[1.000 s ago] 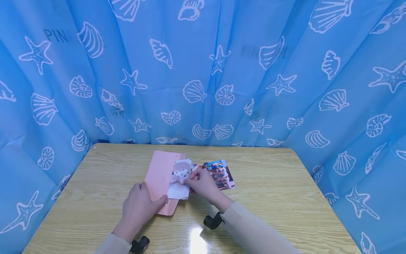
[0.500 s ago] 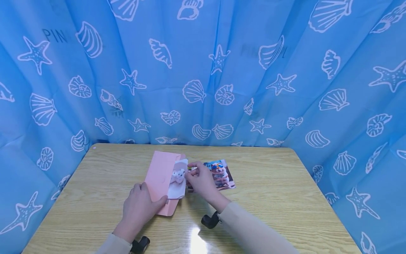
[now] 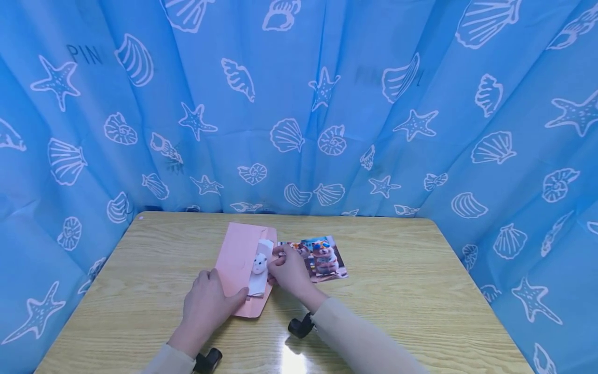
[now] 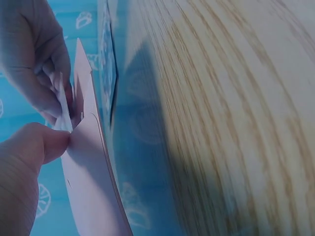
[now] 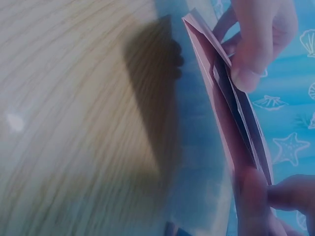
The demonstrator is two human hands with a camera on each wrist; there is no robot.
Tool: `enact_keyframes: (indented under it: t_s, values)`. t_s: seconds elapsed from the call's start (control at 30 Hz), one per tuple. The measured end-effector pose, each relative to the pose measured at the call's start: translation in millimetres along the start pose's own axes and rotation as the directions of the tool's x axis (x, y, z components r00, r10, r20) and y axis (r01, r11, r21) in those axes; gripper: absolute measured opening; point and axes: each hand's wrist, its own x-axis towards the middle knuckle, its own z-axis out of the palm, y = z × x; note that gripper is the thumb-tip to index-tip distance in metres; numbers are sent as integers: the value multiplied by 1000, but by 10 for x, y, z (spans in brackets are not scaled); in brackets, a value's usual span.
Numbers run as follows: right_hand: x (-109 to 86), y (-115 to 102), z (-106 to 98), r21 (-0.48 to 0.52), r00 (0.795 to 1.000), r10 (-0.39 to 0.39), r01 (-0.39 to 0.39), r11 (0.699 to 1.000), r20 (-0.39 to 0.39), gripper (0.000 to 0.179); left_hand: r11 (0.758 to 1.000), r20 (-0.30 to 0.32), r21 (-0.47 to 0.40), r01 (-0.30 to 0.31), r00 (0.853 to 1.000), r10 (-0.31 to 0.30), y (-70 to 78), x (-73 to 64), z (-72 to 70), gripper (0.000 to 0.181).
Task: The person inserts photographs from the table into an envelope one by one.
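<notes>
My left hand (image 3: 207, 301) grips the near left part of a pink envelope (image 3: 235, 254), its thumb on the front. A photo of a white animal (image 3: 257, 278) stands partly inside the envelope, with its right part showing at the mouth. My right hand (image 3: 289, 272) pinches that photo at its right edge. In the left wrist view, the left thumb (image 4: 54, 142) presses at the envelope's mouth, and the right fingers (image 4: 47, 96) are beside the white photo edge. In the right wrist view, the envelope's mouth (image 5: 221, 108) gapes, with dark card edges inside.
More colourful animal photos (image 3: 324, 259) lie overlapping on the wooden table (image 3: 383, 291), right of the envelope and partly behind the right hand. A blue curtain with shells and starfish (image 3: 303, 104) hangs behind the table and at both sides. Black wrist cameras (image 3: 301, 326) sit near the table surface.
The white animal photo has gone further left into the envelope, with less of it showing. My right hand has moved slightly left and re-placed its fingers. The left hand stays on the envelope.
</notes>
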Motion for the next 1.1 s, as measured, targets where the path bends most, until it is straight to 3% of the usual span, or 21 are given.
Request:
enact_keyframes:
  t_s: [0.27,0.5,0.77,0.97,1.1]
  values:
    - [-8,13,86,-54,1000,-25,25,998,6,36,1000,-28,-8,-11,1000,11,2,-7,11,93]
    - [-17,-7,160,12,999,-14,14,1000,46,33,1000,-51,-22,-22,999,21,16,-18,-13,89]
    - [-18,1,242,22,999,-19,18,1000,35,30,999,-59,-33,-33,998,31,29,-23,-23,90]
    - [-25,18,266,-21,997,-59,61,998,56,33,999,-58,-26,-37,998,35,11,-17,-23,91]
    - [-38,-3,269,-135,990,-100,113,984,97,38,999,-43,-24,-29,999,27,-3,-2,-39,93]
